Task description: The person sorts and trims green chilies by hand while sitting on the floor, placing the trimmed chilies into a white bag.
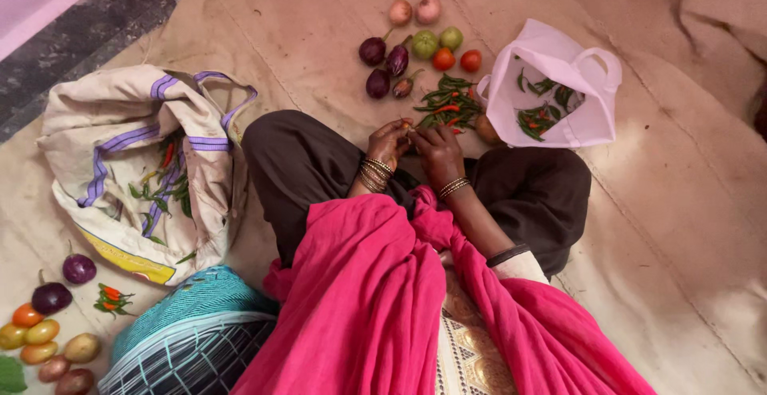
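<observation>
Both hands, left hand point(390, 141) and right hand point(437, 147), pinch one chilli point(408, 126) together.

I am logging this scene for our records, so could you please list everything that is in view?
Chillies: a loose pile, green with a few red, on the mat just beyond the hands.
White bag: one, right of the pile, more green chillies inside.
Aubergines: four, dark purple, beyond the pile.
Tomatoes: two green, two red, beside the aubergines.
Onions: two, pinkish, farthest away.
Cloth bag: one, cream with purple stripes, at left, chillies inside.
Second group of vegetables: purple, orange, yellow and brown pieces, bottom left.
Woven basket: one, teal, bottom centre-left.
Mat: beige, under everything.
Left hand: bangles on wrist, fingers on a chilli.
Right hand: bangles on wrist, at the same chilli.
</observation>
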